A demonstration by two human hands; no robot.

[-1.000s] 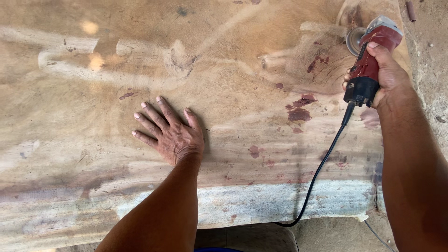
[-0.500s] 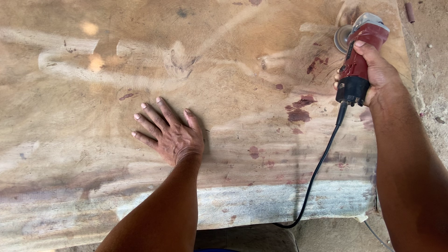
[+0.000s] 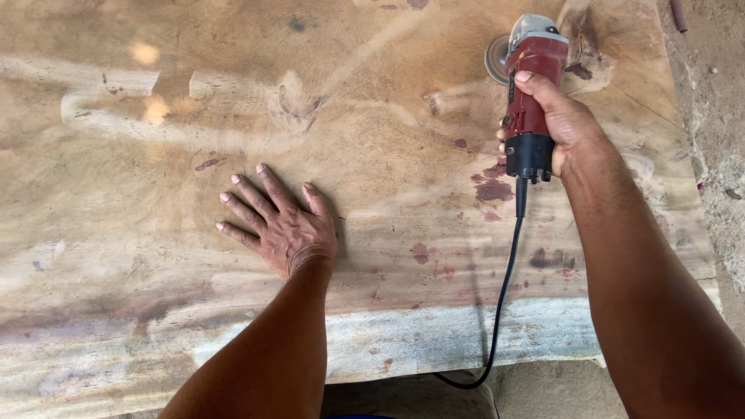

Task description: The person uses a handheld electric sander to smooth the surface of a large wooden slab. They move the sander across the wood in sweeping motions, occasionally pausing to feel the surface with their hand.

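A large raw wooden slab [image 3: 155,256] fills the view, pale brown with reddish stains and lighter sanded streaks. My left hand [image 3: 283,221] lies flat on it near the middle, fingers spread, holding nothing. My right hand [image 3: 557,124] grips a red and black angle grinder [image 3: 531,101] at the upper right. The grinder's round disc [image 3: 497,58] rests against the slab surface. A black power cord [image 3: 503,287] runs from the grinder's tail down over the slab's near edge.
The slab's pale near edge [image 3: 434,337] runs along the bottom. Dusty grey ground [image 3: 718,132] lies to the right of the slab. A dark knot [image 3: 582,54] sits right of the grinder head.
My right hand has carried the grinder leftward across the slab, away from the right edge, and the cord has swung left with it. My left hand has stayed flat in place.
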